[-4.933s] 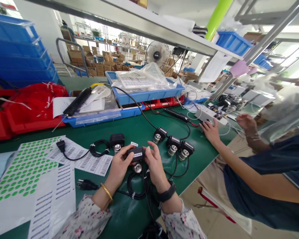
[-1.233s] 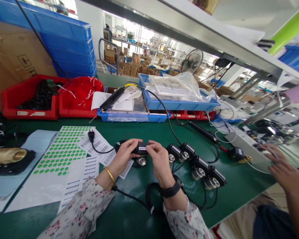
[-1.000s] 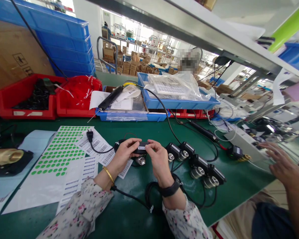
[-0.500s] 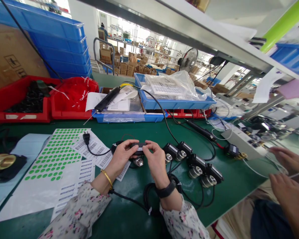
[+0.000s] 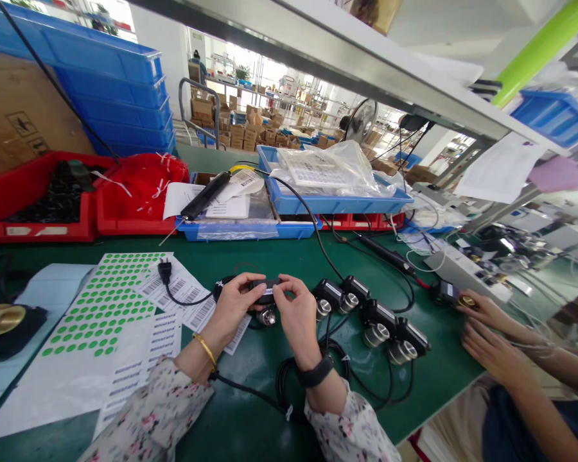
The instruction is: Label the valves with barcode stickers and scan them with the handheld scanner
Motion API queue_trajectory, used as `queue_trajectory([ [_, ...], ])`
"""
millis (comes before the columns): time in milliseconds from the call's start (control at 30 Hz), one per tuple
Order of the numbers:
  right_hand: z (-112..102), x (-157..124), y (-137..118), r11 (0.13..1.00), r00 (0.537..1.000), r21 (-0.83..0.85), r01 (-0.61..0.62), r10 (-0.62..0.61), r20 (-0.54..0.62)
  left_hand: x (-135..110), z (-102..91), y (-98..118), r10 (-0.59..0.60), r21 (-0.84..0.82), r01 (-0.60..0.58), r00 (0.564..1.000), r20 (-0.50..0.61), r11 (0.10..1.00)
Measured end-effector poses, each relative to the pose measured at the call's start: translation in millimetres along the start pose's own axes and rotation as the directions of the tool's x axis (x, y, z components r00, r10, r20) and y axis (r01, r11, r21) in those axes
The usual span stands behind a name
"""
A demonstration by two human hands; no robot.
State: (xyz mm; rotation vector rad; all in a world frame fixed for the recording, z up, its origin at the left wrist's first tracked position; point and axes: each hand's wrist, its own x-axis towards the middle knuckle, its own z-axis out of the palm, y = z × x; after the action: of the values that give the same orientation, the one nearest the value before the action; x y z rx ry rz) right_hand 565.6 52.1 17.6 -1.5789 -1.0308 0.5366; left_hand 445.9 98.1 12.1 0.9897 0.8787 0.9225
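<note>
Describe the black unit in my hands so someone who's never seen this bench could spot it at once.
On the green tabletop, find your left hand and right hand side by side. They hold a black housing with a round silver fitting below it. Four similar units lie clustered to its right; only this one sits between these two hands.

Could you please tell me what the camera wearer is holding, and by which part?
A black box with a white label, held by its ends: the left hand at the left end, the right hand at the right.
</note>
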Motion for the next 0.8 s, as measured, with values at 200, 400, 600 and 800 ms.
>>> queue_trajectory([
  [200, 0.2, -0.1, 0.1, 1.0, 1.0, 0.011, -0.011, 0.011, 0.007, 0.0, 0.7, -0.2, 0.001, -0.011, -0.001, 1.0, -0.004, 1.0],
  [400, 0.2, 1.0, 2.4, 1.0, 1.0, 0.01, -0.002, 0.002, 0.006, -1.0, 0.7, 1.1, 0.01, -0.032, -0.01, 1.0, -0.002, 0.999],
  [600, -1.0, 2.0, 1.0, 1.0, 1.0, 0.003, 0.005, -0.006, 0.023, -2.5, 1.0, 3.6, 0.004, -0.037, -0.004, 1.0, 0.003, 0.999],
  [800, -0.4, 1.9, 2.8, 1.0, 1.0, 0.009, 0.014, -0.014, 0.019, 1.0, 1.6, -0.6, -0.023, -0.013, 0.023, 1.0, -0.011, 1.0],
])
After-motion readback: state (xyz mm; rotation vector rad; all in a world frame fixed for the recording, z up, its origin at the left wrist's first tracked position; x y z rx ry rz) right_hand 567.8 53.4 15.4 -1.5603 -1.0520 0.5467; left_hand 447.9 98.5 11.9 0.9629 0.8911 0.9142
